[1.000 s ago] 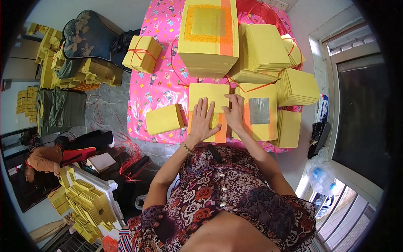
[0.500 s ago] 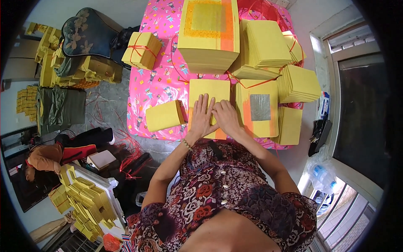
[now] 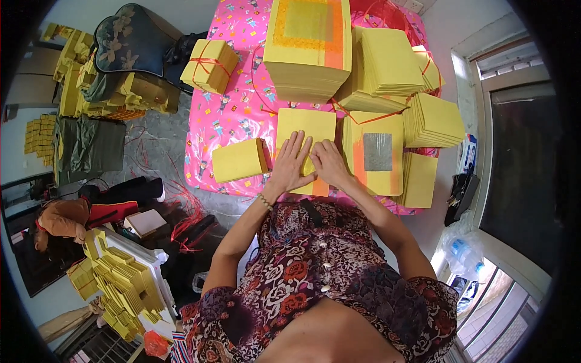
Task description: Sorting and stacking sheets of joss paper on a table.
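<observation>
A yellow paper sheet [image 3: 306, 124] with an orange band lies in front of me on the pink-covered table. My left hand [image 3: 292, 166], a beaded bracelet on its wrist, rests flat on it with the fingers stretched out. Beside it my right hand [image 3: 328, 163] bends its fingers close together at a fold of the same paper; its fingertips are partly hidden. Just right of that hand is a stack of yellow sheets [image 3: 393, 130] with an orange stripe and a silvery square. To the left sits a neat block of folded yellow paper [image 3: 237, 161].
A tall yellow paper stack [image 3: 308, 81] stands beyond my hands. More yellow stacks [image 3: 433, 121] crowd the right side, with red string among them. A string-tied bundle [image 3: 210, 65] sits far left on the pink cover [image 3: 209, 121]. A person [image 3: 63, 218] is at the lower left.
My right hand has shifted slightly off the left hand's fingers, and its fingers are more bent. The left hand stays flat on the paper. The whole view has tilted a little.
</observation>
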{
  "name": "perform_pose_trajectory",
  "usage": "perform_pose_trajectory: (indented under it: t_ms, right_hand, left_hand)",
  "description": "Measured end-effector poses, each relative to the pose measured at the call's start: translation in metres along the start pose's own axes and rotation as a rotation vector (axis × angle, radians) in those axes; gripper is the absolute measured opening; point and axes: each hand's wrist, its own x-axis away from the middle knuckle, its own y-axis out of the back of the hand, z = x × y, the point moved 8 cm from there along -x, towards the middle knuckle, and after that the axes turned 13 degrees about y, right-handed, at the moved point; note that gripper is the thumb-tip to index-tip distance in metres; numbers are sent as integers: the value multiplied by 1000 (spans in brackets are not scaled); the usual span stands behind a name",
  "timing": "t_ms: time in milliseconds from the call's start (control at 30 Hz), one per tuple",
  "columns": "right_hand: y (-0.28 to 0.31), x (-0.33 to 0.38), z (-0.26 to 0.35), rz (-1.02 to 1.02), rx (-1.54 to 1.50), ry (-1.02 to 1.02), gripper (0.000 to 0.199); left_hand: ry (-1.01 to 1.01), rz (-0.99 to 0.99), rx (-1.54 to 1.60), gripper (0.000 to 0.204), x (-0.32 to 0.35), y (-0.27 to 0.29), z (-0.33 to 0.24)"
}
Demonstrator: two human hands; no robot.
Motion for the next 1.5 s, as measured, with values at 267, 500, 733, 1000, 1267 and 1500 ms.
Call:
perform_pose_trajectory:
  t_ms: [267,500,733,1000,1267,1500]
  right_hand:
    - [0,-10,2,-14,151,-129,24]
    - [-4,-10,1,-6,192,-122,25]
    - [4,-13,6,37,203,-16,31]
    - [14,-17,12,96,405,218,34]
    - [6,-17,14,126,564,348,28]
    - [12,-17,15,83,546,352,29]
  left_hand:
    - [87,-23,-60,99,11,11,36]
    - [105,-28,0,97,12,8,39]
    - [164,-29,107,84,15,15,41]
    - [471,-346,366,63,30,43,20]
    - [907,-260,1123,69,10,-7,49]
    - [918,-448,1121,64,7,-15,58]
